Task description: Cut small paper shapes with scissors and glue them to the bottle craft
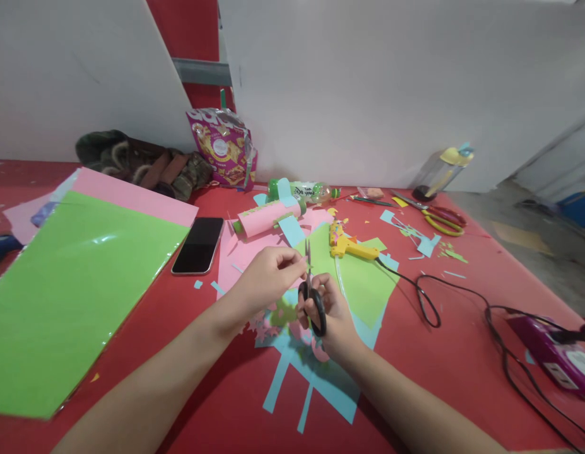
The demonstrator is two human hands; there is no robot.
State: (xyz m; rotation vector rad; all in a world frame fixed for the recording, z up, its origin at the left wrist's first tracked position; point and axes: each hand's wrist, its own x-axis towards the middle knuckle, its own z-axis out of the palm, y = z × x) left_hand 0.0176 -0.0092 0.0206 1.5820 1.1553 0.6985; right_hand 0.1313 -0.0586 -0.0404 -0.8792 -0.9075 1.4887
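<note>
My right hand (332, 309) grips black-handled scissors (309, 287), fingers in the loops and the blades pointing away from me. Just left of the blades, my left hand (273, 274) is closed in a pinch on what looks like a small piece of pink paper (303, 260), mostly covered by the fingers. Small pink and green paper cut-outs (268, 325) lie beneath both hands on light blue paper (332, 384). Beyond them rests a bottle wrapped in pink paper (268, 219) with blue paper strips. A yellow glue gun (356, 248) lies on green paper (368, 284) to the right.
A phone (198, 246) and large green sheets (84, 290) are on the left. At the back are a snack bag (224, 148), a green bottle (311, 191), and a clear tumbler (443, 173). Yellow-and-red scissors (441, 219), a black cord (455, 285) and a purple power strip (552, 359) lie right.
</note>
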